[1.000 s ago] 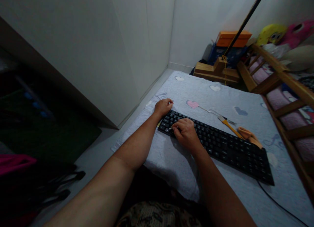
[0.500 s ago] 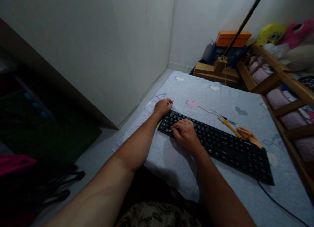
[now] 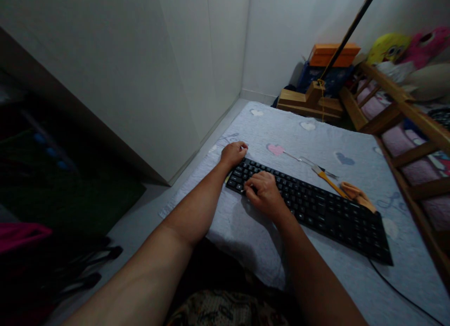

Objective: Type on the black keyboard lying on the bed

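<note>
A black keyboard [image 3: 316, 204] lies slantwise on a pale, heart-patterned cloth. At its far left corner rests my left hand [image 3: 233, 153], fingers curled and closed against the corner. My right hand [image 3: 263, 190] is over the left part of the keys, its thumb and fingers pinched together. From that pinch a thin white stick [image 3: 242, 191] pokes out to the left, its tip at the front-left keys; most of it is hidden. Behind the keyboard lie a yellow-handled tool [image 3: 330, 181], a thin pale rod [image 3: 291, 155] and a crumpled orange-brown cloth [image 3: 356, 194].
A tall light cabinet [image 3: 168, 82] stands close on the left. A wooden bed rail [image 3: 404, 110] runs along the right. At the back are a wooden stand [image 3: 302, 101] with a slanted black pole and an orange box [image 3: 333, 55]. The keyboard's cable [image 3: 401, 291] trails to the lower right.
My right hand has shifted very slightly left, with the white stick tip now lower and further left. My left hand and the keyboard look unmoved.
</note>
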Available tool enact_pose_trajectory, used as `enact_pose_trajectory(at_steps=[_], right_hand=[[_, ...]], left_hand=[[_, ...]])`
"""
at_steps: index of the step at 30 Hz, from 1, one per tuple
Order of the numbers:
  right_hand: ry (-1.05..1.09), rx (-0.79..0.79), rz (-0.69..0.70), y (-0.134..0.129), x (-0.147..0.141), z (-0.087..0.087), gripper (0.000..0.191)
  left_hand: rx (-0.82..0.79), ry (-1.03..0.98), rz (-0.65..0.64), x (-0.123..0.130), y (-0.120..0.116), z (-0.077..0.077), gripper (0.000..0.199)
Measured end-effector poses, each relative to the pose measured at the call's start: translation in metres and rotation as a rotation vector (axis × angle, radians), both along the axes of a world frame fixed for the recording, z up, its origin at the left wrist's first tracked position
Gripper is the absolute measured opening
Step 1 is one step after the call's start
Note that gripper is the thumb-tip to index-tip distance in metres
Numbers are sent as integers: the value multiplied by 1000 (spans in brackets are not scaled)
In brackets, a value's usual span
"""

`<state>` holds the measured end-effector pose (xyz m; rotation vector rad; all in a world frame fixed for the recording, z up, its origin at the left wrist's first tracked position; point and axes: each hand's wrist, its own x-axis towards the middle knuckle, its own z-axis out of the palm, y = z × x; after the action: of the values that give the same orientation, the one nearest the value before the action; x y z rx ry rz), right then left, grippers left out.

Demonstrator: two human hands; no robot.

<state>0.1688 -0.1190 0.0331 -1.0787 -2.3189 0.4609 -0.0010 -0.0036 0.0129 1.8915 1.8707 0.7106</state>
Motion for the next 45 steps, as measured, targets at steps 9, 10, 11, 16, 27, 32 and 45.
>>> enact_pose_trajectory(at_steps=[9, 10, 11, 16, 27, 32, 45], right_hand=[[19, -20, 31, 0, -1, -1, 18], [16, -19, 32, 0, -1, -1, 18], [13, -17, 31, 0, -2, -1, 18], [16, -3, 33, -2, -6, -3, 16], [57, 3, 47, -1, -3, -4, 17], [44, -3, 30, 0, 0, -2, 17], [40, 9, -42, 3, 4, -5, 16]], left_hand=[[-7, -2, 6, 0, 0, -1, 28], [-4, 0, 6, 0, 1, -2, 28], [-3, 1, 5, 0, 1, -2, 28], [-8, 2, 3, 0, 0, 0, 29], [-11, 5, 6, 0, 1, -1, 28], [-14, 3, 8, 1, 0, 1, 28], [-2, -15, 3, 0, 1, -2, 28]])
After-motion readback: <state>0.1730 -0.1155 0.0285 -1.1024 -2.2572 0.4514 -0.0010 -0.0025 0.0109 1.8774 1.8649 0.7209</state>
